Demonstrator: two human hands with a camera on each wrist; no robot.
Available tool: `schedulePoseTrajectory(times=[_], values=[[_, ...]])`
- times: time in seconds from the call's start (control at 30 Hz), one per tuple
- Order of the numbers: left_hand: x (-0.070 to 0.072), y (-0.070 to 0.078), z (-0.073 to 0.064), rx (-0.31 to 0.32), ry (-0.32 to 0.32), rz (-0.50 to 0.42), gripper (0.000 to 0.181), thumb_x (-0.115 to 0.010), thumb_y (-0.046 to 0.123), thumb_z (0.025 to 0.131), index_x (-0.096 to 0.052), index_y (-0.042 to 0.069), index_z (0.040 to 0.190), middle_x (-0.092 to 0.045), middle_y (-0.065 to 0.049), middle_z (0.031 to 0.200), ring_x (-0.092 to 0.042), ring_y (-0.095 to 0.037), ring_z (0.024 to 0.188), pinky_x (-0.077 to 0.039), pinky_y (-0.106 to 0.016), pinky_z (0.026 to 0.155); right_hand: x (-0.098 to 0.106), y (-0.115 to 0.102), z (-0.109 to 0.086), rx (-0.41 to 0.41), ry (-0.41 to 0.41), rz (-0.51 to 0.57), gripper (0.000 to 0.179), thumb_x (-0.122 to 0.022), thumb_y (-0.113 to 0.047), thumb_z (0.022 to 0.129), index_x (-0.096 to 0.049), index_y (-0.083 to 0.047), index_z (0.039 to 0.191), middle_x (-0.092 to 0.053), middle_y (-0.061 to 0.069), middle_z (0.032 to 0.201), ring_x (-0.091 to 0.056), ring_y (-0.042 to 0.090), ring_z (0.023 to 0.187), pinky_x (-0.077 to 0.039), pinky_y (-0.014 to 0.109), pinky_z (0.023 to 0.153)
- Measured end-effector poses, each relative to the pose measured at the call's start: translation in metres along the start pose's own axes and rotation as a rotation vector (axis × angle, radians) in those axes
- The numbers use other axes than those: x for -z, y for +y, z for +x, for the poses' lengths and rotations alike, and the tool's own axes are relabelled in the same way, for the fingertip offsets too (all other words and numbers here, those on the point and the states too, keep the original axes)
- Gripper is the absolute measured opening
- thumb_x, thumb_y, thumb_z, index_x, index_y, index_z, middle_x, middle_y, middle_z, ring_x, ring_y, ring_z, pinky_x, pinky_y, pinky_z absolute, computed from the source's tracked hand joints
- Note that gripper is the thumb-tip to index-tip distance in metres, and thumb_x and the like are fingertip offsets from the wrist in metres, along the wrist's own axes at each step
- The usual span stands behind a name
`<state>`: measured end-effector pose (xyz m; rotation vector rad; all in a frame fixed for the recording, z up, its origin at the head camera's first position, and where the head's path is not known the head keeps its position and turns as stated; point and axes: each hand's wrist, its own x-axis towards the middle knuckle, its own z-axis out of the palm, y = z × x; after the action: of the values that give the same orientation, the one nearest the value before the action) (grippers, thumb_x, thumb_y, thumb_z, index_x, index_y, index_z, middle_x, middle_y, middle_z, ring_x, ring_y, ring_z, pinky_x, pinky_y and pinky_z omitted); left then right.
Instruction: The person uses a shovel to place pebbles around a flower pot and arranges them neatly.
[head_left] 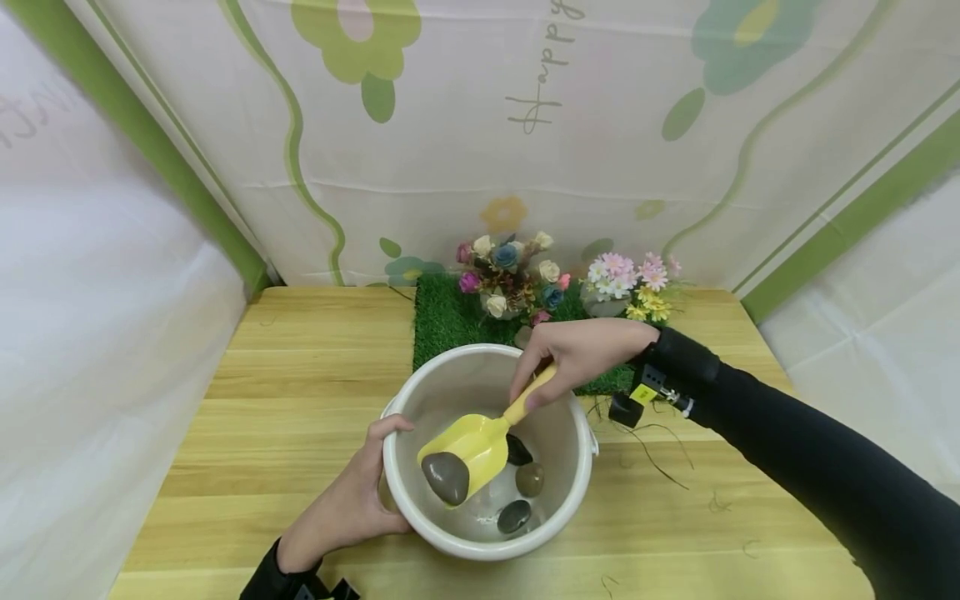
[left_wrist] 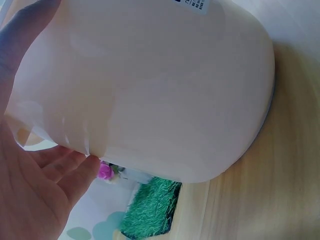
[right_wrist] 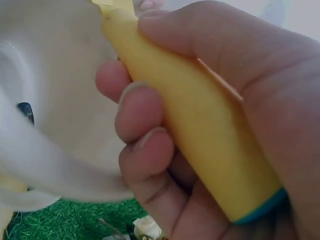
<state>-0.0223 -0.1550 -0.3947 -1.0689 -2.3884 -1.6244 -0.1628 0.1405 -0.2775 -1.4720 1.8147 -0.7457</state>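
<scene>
A white bucket (head_left: 480, 546) stands on the wooden table. My left hand (head_left: 371, 492) holds its left side, thumb and fingers spread around the wall; in the left wrist view the fingers (left_wrist: 80, 175) press the outer surface. My right hand (head_left: 573, 354) grips the handle of a yellow toy shovel (head_left: 483, 442), which tilts down into the bucket. A large grey stone (head_left: 446, 477) lies on the shovel's blade. Below, at the bucket's bottom, are a black stone (head_left: 517, 450), a brownish stone (head_left: 530, 480) and a dark stone (head_left: 514, 517). The right wrist view shows fingers curled round the yellow handle (right_wrist: 185, 115).
Behind the bucket lies a green turf mat (head_left: 442, 321) with a mixed bouquet (head_left: 506, 275) and pink and yellow flowers (head_left: 630, 283). Thin dark strands (head_left: 652, 450) are scattered on the table (head_left: 315, 400) to the right. A printed curtain (head_left: 465, 150) hangs at the back.
</scene>
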Motion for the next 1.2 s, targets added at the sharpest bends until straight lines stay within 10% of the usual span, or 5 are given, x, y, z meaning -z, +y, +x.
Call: schedulePoseTrajectory(times=[0.4, 0.7, 0.93, 1.2], values=[[0.0, 0.0, -0.001, -0.001, 0.007, 0.006, 0.091, -0.086, 0.018, 0.056, -0.028, 0.008, 0.125, -0.018, -0.022, 0.147, -0.034, -0.04, 0.123, -0.046, -0.043, 0.087, 0.012, 0.002, -0.036, -0.111, 0.188, 0.125, 0.024, -0.059, -0.009, 0.089, -0.066, -0.012, 0.112, -0.066, 0.003, 0.101, -0.052, 0.018, 0.06, -0.04, 0.027, 0.053], [0.0, 0.001, -0.001, 0.005, 0.004, 0.015, 0.09, -0.086, 0.021, 0.057, -0.028, 0.009, 0.125, -0.016, -0.021, 0.148, -0.031, -0.042, 0.125, -0.045, -0.049, 0.087, 0.02, 0.038, -0.066, -0.229, 0.323, 0.01, 0.023, -0.057, -0.022, 0.091, -0.065, -0.023, 0.113, -0.064, -0.004, 0.081, -0.037, 0.014, 0.046, -0.034, 0.03, 0.04], [0.0, 0.002, -0.001, -0.009, 0.008, 0.016, 0.091, -0.086, 0.02, 0.056, -0.028, 0.008, 0.125, -0.018, -0.023, 0.146, -0.033, -0.043, 0.123, -0.045, -0.05, 0.087, 0.025, 0.035, -0.078, -0.279, 0.396, 0.044, 0.022, -0.055, -0.016, 0.093, -0.066, -0.017, 0.112, -0.058, 0.004, 0.074, -0.039, 0.016, 0.052, -0.034, 0.033, 0.042], [-0.001, 0.002, -0.001, -0.008, 0.007, 0.002, 0.091, -0.086, 0.018, 0.056, -0.028, 0.008, 0.126, -0.019, -0.023, 0.146, -0.033, -0.043, 0.123, -0.045, -0.05, 0.087, 0.022, 0.081, -0.098, -0.311, 0.475, 0.059, 0.025, -0.054, -0.021, 0.093, -0.063, -0.018, 0.116, -0.061, 0.003, 0.087, -0.05, 0.019, 0.07, -0.046, 0.037, 0.065]])
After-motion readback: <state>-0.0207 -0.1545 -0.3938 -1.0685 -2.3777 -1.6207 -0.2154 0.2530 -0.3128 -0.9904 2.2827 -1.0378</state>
